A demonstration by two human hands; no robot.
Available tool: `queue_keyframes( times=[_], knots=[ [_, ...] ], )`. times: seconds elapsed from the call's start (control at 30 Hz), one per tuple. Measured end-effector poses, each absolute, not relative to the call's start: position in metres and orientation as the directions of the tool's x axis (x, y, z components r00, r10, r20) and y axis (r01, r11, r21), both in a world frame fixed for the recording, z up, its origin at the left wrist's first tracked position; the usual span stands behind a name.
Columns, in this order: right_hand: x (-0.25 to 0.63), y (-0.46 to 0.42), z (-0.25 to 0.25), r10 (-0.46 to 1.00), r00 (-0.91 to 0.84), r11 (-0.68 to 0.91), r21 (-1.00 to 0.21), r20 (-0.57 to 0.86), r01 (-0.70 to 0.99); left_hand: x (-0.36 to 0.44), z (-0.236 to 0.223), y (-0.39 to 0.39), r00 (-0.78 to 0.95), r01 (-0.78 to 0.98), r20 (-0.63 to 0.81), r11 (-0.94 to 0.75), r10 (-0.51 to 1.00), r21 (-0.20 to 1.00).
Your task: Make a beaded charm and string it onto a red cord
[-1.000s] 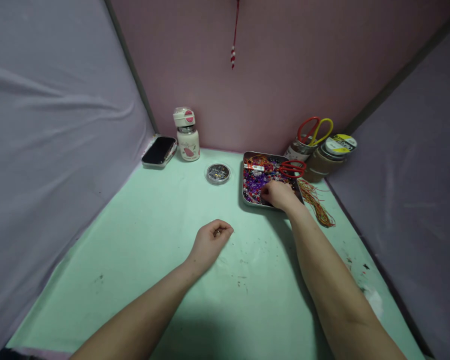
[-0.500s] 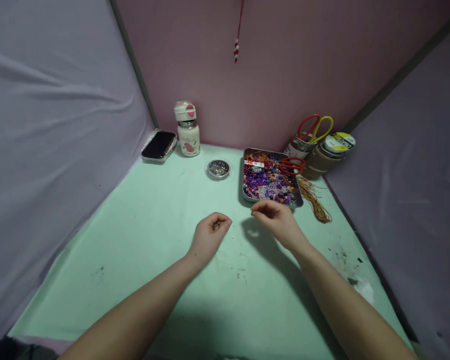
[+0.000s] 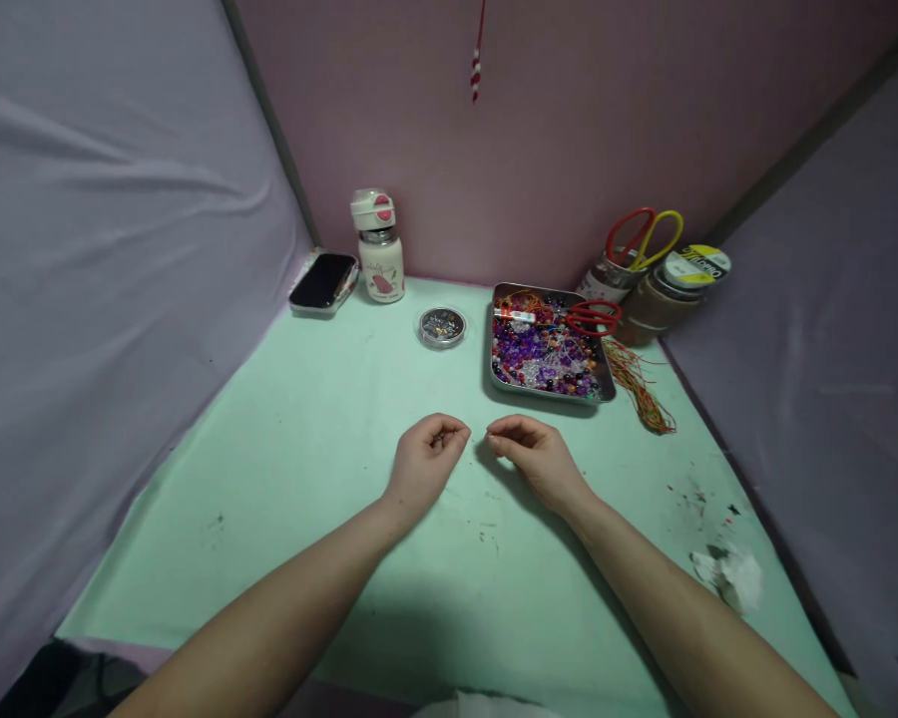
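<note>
Above the middle of the pale green table point(image 3: 284, 479), my left hand point(image 3: 425, 461) is closed in a pinch, fingertips pointing right. Something small and dark shows inside its curled fingers, too small to name. My right hand point(image 3: 540, 461) faces it, thumb and forefinger pressed together; a tiny speck may be at the tips, but I cannot make it out. A narrow gap separates the two hands. Just beyond my right hand lies a metal tray point(image 3: 498, 382) of purple, red, clear and dark beads point(image 3: 531, 349). Red-handled scissors point(image 3: 593, 317) rest across its far right side.
At the back stand a white bottle point(image 3: 381, 261), a phone point(image 3: 324, 281), and a round clear case point(image 3: 441, 326) of small pieces. Right of the tray are cords point(image 3: 642, 394), a jar point(image 3: 655, 307) topped by a spool point(image 3: 695, 266), and a scissors holder point(image 3: 605, 277). A beaded string point(image 3: 476, 75) hangs behind.
My right hand has moved left and away from the tray, closing in on my left hand. Both hands stay pinched. The whole view has shifted slightly.
</note>
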State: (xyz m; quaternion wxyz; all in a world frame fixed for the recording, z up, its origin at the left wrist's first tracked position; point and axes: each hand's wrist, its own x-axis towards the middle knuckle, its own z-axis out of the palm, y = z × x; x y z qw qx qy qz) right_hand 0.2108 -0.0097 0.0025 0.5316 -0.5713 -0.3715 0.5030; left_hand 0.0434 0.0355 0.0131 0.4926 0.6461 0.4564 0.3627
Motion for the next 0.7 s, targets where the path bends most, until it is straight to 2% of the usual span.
queue_keyframes(
  times=[0.3,0.7],
  knots=[
    [0.2105,-0.0108,0.0026,0.963,0.23,-0.134,-0.99,-0.143,-0.052,0.0416,0.0177,0.0335,0.368,0.345,0.177,-0.311,0.913,0.886],
    [0.2096,-0.0107,0.0055,0.959,0.229,-0.158,-0.986,-0.165,-0.049,0.0418,0.0171,0.0332,0.386,0.354,0.23,-0.374,0.893,0.858]
  ],
)
